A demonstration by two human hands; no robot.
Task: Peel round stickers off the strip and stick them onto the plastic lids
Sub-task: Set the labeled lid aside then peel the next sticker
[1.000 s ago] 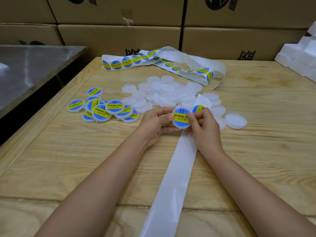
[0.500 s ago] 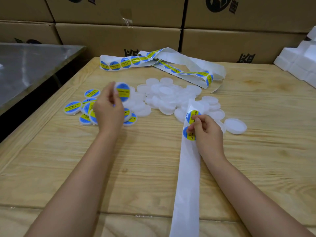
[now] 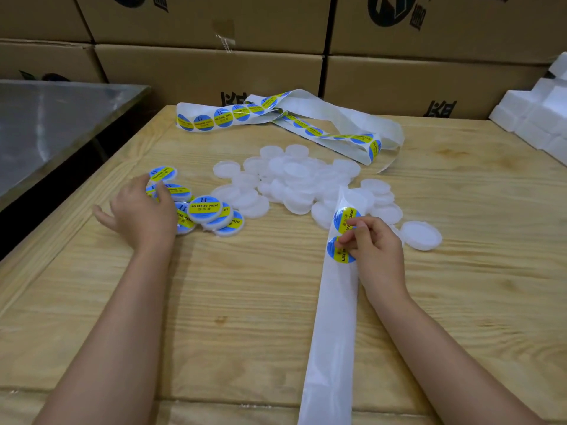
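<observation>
My left hand (image 3: 142, 211) lies with spread fingers on the pile of labelled lids (image 3: 206, 209) at the left; its fingertips touch the lids and grip nothing. My right hand (image 3: 376, 251) pinches the edge of a blue-and-yellow round sticker (image 3: 345, 220) on the white backing strip (image 3: 333, 326), which runs from the near edge toward the middle. A second sticker (image 3: 334, 251) sits just below on the strip, partly under my fingers. The heap of plain white lids (image 3: 294, 177) lies in the middle of the wooden table (image 3: 245, 286).
The far part of the strip (image 3: 225, 118), carrying several stickers, loops along the table's back. One plain lid (image 3: 422, 235) lies apart at the right. Cardboard boxes (image 3: 208, 72) wall the back, a metal table (image 3: 55, 118) stands left, white foam blocks (image 3: 540, 118) right.
My left hand carried the freshly labelled lid away to the left pile and let it go. My right hand stayed at the strip and took hold of another sticker's edge.
</observation>
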